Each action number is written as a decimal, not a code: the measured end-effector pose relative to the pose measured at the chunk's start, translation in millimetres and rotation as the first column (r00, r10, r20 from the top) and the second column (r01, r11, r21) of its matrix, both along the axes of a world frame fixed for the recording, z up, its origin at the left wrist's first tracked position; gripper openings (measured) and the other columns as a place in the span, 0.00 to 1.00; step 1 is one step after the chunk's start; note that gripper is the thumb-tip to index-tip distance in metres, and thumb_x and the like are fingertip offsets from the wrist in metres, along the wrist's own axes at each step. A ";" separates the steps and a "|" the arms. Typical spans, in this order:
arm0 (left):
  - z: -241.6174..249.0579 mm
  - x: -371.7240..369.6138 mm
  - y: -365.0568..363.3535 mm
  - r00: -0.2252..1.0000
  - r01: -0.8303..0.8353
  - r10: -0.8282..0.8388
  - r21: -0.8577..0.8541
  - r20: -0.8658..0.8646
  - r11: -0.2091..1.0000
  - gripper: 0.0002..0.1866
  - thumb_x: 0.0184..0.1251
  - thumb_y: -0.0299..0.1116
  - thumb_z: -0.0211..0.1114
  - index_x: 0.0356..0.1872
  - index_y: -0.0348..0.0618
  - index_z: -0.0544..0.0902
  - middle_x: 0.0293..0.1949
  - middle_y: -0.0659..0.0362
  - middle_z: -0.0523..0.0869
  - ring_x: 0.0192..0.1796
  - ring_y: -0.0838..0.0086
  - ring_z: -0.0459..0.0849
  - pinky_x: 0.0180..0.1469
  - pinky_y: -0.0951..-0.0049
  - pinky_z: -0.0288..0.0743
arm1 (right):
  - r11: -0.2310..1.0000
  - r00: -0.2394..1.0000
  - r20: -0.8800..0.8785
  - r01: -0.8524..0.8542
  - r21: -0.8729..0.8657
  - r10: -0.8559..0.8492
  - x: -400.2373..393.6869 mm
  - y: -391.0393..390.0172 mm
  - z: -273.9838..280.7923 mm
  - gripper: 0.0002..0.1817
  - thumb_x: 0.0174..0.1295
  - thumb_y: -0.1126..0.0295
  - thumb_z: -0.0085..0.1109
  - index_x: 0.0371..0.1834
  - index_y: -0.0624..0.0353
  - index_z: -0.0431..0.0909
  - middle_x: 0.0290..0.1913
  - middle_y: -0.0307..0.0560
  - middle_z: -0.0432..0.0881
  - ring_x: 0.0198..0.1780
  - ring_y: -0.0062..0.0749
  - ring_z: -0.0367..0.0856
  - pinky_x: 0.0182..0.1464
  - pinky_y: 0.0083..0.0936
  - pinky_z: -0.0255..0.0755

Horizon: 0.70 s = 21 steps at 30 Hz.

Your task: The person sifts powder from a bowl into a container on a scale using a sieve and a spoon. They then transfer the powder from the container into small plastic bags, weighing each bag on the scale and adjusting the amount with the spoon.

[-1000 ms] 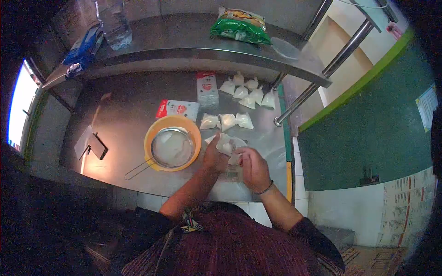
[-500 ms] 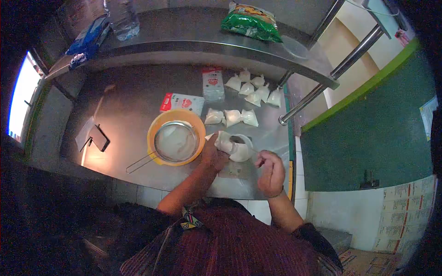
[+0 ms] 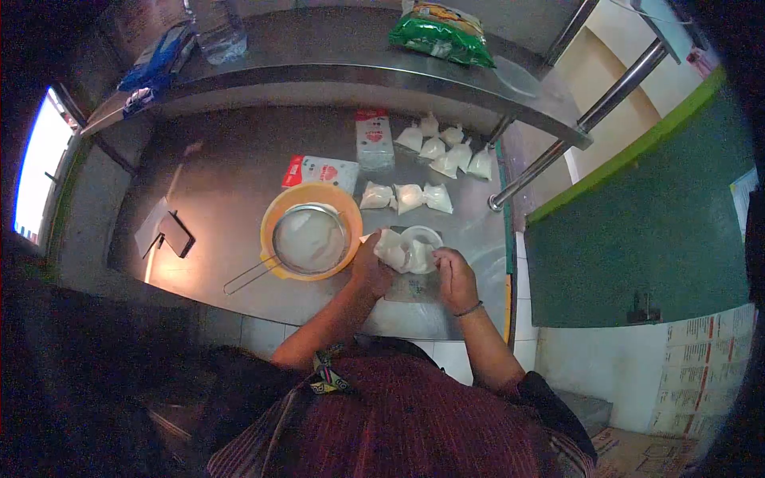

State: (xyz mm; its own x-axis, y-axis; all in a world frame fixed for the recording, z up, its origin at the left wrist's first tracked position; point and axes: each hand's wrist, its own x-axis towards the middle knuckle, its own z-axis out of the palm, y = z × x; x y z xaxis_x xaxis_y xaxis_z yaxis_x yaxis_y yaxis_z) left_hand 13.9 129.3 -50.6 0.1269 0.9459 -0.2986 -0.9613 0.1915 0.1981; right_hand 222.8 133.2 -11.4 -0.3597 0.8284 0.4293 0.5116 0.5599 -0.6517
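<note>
My left hand (image 3: 373,271) is closed around a small clear plastic bag of white powder (image 3: 390,248), held at the left side of a white bowl (image 3: 431,234). My right hand (image 3: 456,280) is closed in a pinch on the handle of a spoon, at the bowl's right edge; the spoon's head is hard to make out against the white powder. Under the bowl lies a flat kitchen scale (image 3: 412,289). Left of my left hand, a mesh strainer (image 3: 309,239) with white powder rests on a yellow basin (image 3: 272,215).
Behind the bowl lie three filled bags (image 3: 409,198), with several more tied bags (image 3: 448,155) farther back. Two red-and-white packs (image 3: 323,171) (image 3: 374,142) are behind the basin. A dark phone-like object (image 3: 177,235) stands left. A steel shelf (image 3: 335,76) overhangs the table (image 3: 199,175).
My right hand has moved left and inward, bringing the spoon from above the bowl to beside the bag. The bowl's rim shows more clearly. My left hand keeps hold of the bag.
</note>
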 end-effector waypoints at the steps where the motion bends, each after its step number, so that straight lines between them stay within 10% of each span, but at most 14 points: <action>1: 1.2 0.3 -1.2 1.000 -0.004 0.004 0.000 0.001 1.000 0.17 0.78 0.46 0.52 0.56 0.46 0.73 0.51 0.54 0.78 0.55 0.57 0.79 0.62 0.50 0.74 | 1.000 1.000 0.001 -0.004 0.000 0.004 1.2 -1.9 -5.4 0.12 0.77 0.68 0.42 0.52 0.60 0.76 0.44 0.54 0.82 0.39 0.39 0.82 0.44 0.33 0.77; 7: -2.4 5.4 -2.6 0.999 -0.035 0.038 -0.099 0.020 0.994 0.17 0.79 0.46 0.50 0.56 0.45 0.73 0.50 0.53 0.78 0.55 0.57 0.79 0.62 0.49 0.73 | 0.997 0.994 0.104 0.020 0.073 -0.028 5.5 -8.4 3.4 0.13 0.77 0.67 0.42 0.52 0.62 0.75 0.41 0.53 0.82 0.40 0.43 0.83 0.45 0.33 0.76; 9: -23.4 4.7 -2.6 0.792 0.080 0.120 0.297 -0.599 0.952 0.17 0.79 0.45 0.50 0.56 0.44 0.73 0.51 0.53 0.78 0.55 0.57 0.79 0.62 0.50 0.73 | 0.993 0.993 -0.042 0.105 -0.058 -0.108 5.4 -7.4 4.8 0.14 0.78 0.66 0.42 0.50 0.63 0.75 0.38 0.50 0.81 0.39 0.38 0.81 0.46 0.31 0.74; 10: -21.6 5.7 -2.1 0.792 0.079 0.121 0.297 -0.599 0.952 0.17 0.79 0.45 0.50 0.56 0.44 0.73 0.51 0.53 0.78 0.55 0.57 0.79 0.62 0.50 0.73 | 0.993 0.993 -0.042 0.104 -0.058 -0.107 5.0 -5.2 4.7 0.14 0.78 0.66 0.42 0.50 0.63 0.75 0.38 0.50 0.81 0.39 0.38 0.81 0.46 0.31 0.74; 12: -15.4 9.0 -2.1 0.998 -0.028 0.032 -0.081 0.056 0.996 0.17 0.78 0.44 0.52 0.57 0.45 0.72 0.52 0.53 0.79 0.56 0.58 0.79 0.62 0.50 0.73 | 0.954 0.945 -0.199 0.219 -0.207 -0.260 3.7 -1.4 1.7 0.14 0.79 0.64 0.40 0.49 0.62 0.74 0.34 0.45 0.78 0.37 0.30 0.77 0.43 0.28 0.73; 13: -12.2 9.9 -6.9 0.998 -0.030 0.035 -0.083 0.055 0.996 0.17 0.78 0.44 0.52 0.57 0.45 0.72 0.52 0.53 0.79 0.56 0.58 0.79 0.62 0.50 0.73 | 0.954 0.945 -0.199 0.217 -0.208 -0.259 3.6 -1.2 -1.1 0.14 0.79 0.64 0.40 0.49 0.62 0.74 0.34 0.45 0.78 0.37 0.30 0.77 0.43 0.28 0.73; 15: -12.2 12.5 -17.4 0.574 0.030 0.209 0.276 -0.792 0.961 0.17 0.78 0.43 0.53 0.58 0.45 0.73 0.53 0.52 0.78 0.57 0.58 0.79 0.62 0.51 0.74 | 0.933 0.903 -0.285 0.250 -0.258 -0.321 3.5 -0.7 -8.6 0.14 0.80 0.64 0.39 0.48 0.60 0.73 0.31 0.40 0.75 0.34 0.24 0.73 0.40 0.24 0.70; 16: -18.3 13.8 -14.4 0.573 0.029 0.209 0.275 -0.792 0.961 0.17 0.78 0.43 0.53 0.58 0.45 0.73 0.53 0.52 0.78 0.57 0.58 0.79 0.62 0.51 0.74 | 0.933 0.903 -0.285 0.249 -0.259 -0.321 3.6 -1.2 -12.7 0.14 0.80 0.64 0.39 0.48 0.60 0.73 0.31 0.40 0.75 0.34 0.24 0.73 0.40 0.24 0.70; 18: -29.7 16.8 -6.7 0.953 -0.046 0.045 0.004 -0.301 0.999 0.17 0.76 0.43 0.54 0.58 0.45 0.73 0.54 0.52 0.79 0.57 0.57 0.79 0.61 0.51 0.74 | 0.924 0.892 -0.298 0.259 -0.280 -0.341 2.7 -3.9 -22.8 0.13 0.80 0.64 0.39 0.48 0.60 0.72 0.30 0.37 0.73 0.31 0.20 0.70 0.35 0.20 0.68; 19: -27.5 16.0 -9.4 0.951 -0.051 0.049 0.003 -0.307 0.999 0.17 0.76 0.43 0.54 0.58 0.45 0.73 0.54 0.52 0.79 0.57 0.57 0.79 0.61 0.51 0.74 | 0.925 0.891 -0.304 0.254 -0.282 -0.337 4.5 -2.6 -34.9 0.13 0.80 0.64 0.39 0.48 0.60 0.72 0.30 0.37 0.73 0.31 0.20 0.70 0.35 0.20 0.68; 21: -22.3 12.6 -17.5 0.572 0.056 0.264 0.359 -0.777 0.932 0.17 0.75 0.43 0.56 0.56 0.45 0.74 0.52 0.52 0.79 0.57 0.56 0.78 0.60 0.51 0.74 | 0.909 0.818 -0.427 0.258 -0.327 -0.386 5.6 0.3 -47.7 0.13 0.80 0.63 0.39 0.48 0.59 0.72 0.29 0.37 0.73 0.28 0.18 0.67 0.31 0.17 0.65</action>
